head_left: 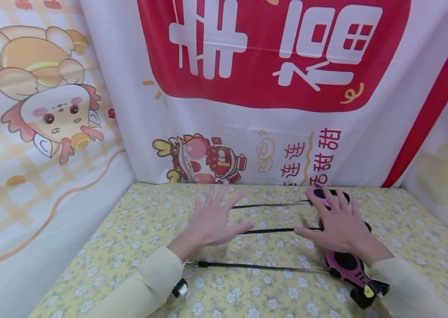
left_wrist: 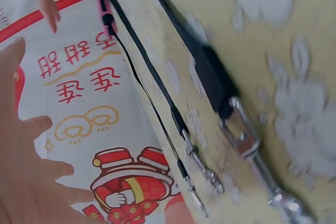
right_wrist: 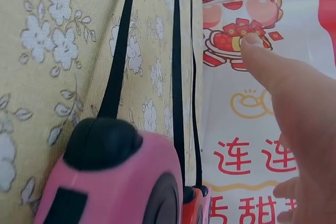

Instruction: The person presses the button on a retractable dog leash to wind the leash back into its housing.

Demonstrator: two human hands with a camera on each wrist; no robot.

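Three retractable dog leashes lie side by side, their cords drawn out to the left. The near pink leash [head_left: 345, 265] lies in front of my right wrist. A red one [right_wrist: 193, 208] is mostly hidden behind my right hand in the head view, with a far pink leash [head_left: 319, 192] at the fingertips. My right hand [head_left: 337, 223] is spread over the handles, holding nothing. Spread fingers show on my left hand [head_left: 214, 221] too, above the clip ends of the far cords. In the left wrist view, the near metal clip [left_wrist: 244, 140] and the middle clip [left_wrist: 202, 169] show plainly.
A yellow floral cloth [head_left: 271, 293] covers the table. Behind it hangs a white and red printed curtain [head_left: 256, 132], with another printed cloth [head_left: 37, 185] at the left. Small devices sit on both wrists, the right one [head_left: 367, 293] close over the near leash handle.
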